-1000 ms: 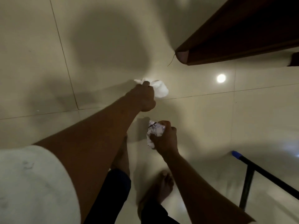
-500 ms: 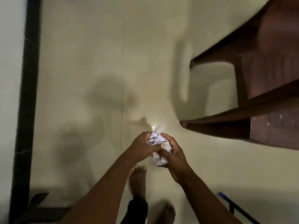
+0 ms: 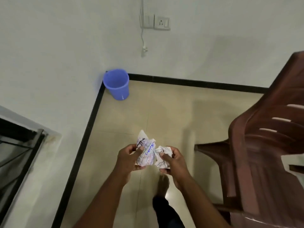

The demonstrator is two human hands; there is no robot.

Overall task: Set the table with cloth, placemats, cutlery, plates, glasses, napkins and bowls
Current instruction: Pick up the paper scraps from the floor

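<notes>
Low in the middle of the view, my left hand (image 3: 130,157) grips a crumpled sheet of paper with handwriting (image 3: 146,152), thumb pressed on its front. Beside it my right hand (image 3: 172,159) grips a second, smaller crumpled paper wad (image 3: 162,156). The two papers touch between the hands, above the tiled floor. No table, cloth, cutlery or dishes are in view.
A blue plastic bin (image 3: 117,83) stands in the room corner ahead, against the white wall. Stacked brown plastic chairs (image 3: 266,145) fill the right side. A black metal frame (image 3: 19,145) is at the left. My bare foot (image 3: 162,183) is on the floor below the hands.
A second ago my left hand was picking a white paper off the floor. Both hands then came together with the papers, and the view rose from the floor toward the corner with the blue bin.
</notes>
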